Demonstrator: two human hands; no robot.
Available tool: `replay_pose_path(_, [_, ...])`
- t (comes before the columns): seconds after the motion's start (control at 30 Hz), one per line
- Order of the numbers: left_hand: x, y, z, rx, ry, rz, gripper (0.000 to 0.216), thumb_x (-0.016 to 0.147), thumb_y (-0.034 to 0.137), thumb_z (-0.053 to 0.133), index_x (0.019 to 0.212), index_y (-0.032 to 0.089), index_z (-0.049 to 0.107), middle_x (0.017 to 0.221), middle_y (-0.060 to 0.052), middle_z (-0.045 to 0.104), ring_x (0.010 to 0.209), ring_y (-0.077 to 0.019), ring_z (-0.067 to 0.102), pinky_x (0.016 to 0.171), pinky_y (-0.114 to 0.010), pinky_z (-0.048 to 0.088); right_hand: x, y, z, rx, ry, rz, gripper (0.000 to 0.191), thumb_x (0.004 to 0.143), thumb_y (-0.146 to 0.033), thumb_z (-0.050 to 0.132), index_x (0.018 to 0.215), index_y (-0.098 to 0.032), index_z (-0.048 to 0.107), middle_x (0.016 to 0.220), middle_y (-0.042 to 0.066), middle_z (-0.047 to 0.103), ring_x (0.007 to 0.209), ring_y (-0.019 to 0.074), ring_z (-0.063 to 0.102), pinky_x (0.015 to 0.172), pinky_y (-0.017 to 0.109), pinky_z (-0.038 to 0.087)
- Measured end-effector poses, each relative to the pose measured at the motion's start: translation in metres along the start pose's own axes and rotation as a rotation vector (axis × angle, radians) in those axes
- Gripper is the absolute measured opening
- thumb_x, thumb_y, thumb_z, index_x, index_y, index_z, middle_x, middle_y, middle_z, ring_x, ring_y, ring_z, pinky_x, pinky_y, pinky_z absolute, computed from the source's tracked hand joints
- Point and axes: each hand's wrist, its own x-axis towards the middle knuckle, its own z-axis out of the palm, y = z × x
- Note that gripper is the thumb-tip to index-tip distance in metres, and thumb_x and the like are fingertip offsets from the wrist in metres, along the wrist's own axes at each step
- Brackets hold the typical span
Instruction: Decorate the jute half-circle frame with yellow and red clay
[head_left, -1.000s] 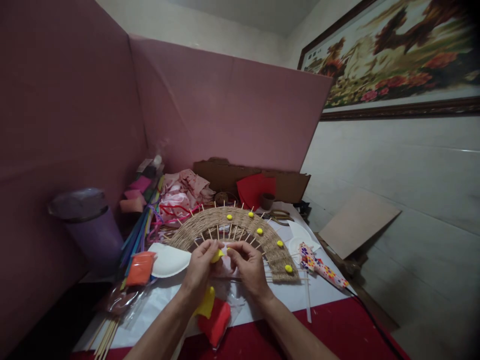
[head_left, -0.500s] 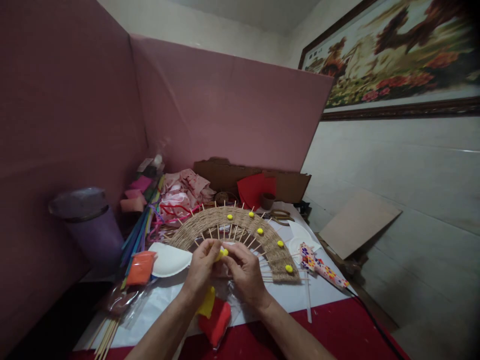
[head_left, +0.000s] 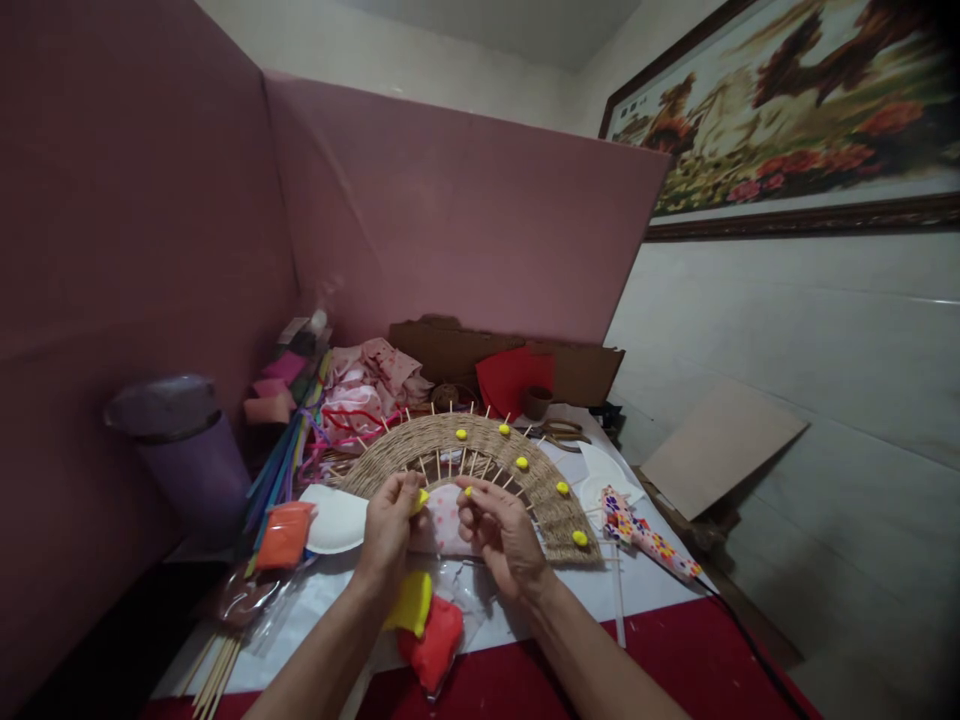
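Note:
My left hand (head_left: 391, 522) pinches a lump of yellow clay (head_left: 421, 500) between thumb and fingers. A smaller yellow bit (head_left: 469, 491) sits between the fingertips of my right hand (head_left: 501, 525). Both hands are above the near side of a woven twine arch (head_left: 547, 500) with thin wooden sticks poking out along its edges. Several yellow dots (head_left: 522, 462) lie on the arch's middle and right side. Pink-spotted fabric (head_left: 446, 522) shows between the hands. Below them are a yellow clay piece (head_left: 411, 602) and a red clay pack (head_left: 435, 645) in clear plastic.
To the left lie an orange clay pack (head_left: 285, 535), a white half plate (head_left: 334, 520), wooden sticks (head_left: 219, 675) and a purple bin (head_left: 191, 470). At right are a flower-patterned glue gun (head_left: 649, 540) with a cord and scissors (head_left: 562, 432). Cardboard (head_left: 435, 345) stands behind.
My hands have moved apart. The yellow clay that was between them is now in two pieces, a small one in the right hand and the other in the left.

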Motion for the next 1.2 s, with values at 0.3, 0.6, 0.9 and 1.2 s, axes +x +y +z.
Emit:
replay_pose_path(0.3, [-0.008, 0.004, 0.005, -0.005, -0.107, -0.090, 0.040, 0.064, 0.052, 0.066, 0.075, 0.015, 0.056, 0.047, 0.007, 0.047, 0.036, -0.0034, 0.035, 0.035, -0.014, 0.021, 0.003, 0.001, -0.002, -0.062, 0.029, 0.009, 0.027, 0.060, -0.028, 0.079, 0.068, -0.015, 0.057, 0.057, -0.002, 0.060, 0.043, 0.0064, 0.049, 0.036, 0.015, 0.037])
replay_pose_path(0.6, [-0.007, 0.002, 0.005, -0.013, -0.121, -0.114, 0.036, 0.065, 0.048, 0.067, 0.073, 0.016, 0.055, 0.047, 0.008, 0.043, 0.037, -0.0040, 0.033, 0.035, -0.015, 0.025, 0.002, 0.004, -0.002, -0.145, 0.063, -0.018, 0.036, 0.073, -0.048, 0.065, 0.067, -0.014, 0.057, 0.042, -0.007, 0.047, 0.027, 0.0013, 0.028, 0.025, 0.012, 0.021])
replay_pose_path(0.9, [-0.005, -0.003, 0.002, 0.036, -0.151, -0.058, 0.030, 0.064, 0.038, 0.072, 0.071, 0.014, 0.055, 0.052, 0.005, 0.050, 0.040, -0.0036, 0.037, 0.038, -0.015, 0.026, 0.005, 0.009, -0.004, -0.257, 0.045, -0.136, 0.032, 0.073, -0.045, 0.066, 0.072, -0.014, 0.059, 0.048, -0.005, 0.054, 0.029, 0.0035, 0.038, 0.026, 0.014, 0.032])
replay_pose_path(1.2, [-0.007, 0.003, 0.006, 0.057, -0.107, -0.013, 0.035, 0.067, 0.048, 0.065, 0.062, 0.016, 0.051, 0.047, 0.007, 0.043, 0.038, -0.0045, 0.032, 0.037, -0.015, 0.023, 0.005, -0.001, 0.003, -0.189, 0.062, -0.174, 0.028, 0.067, -0.038, 0.074, 0.075, -0.015, 0.060, 0.055, -0.004, 0.057, 0.039, 0.0057, 0.046, 0.034, 0.016, 0.040])
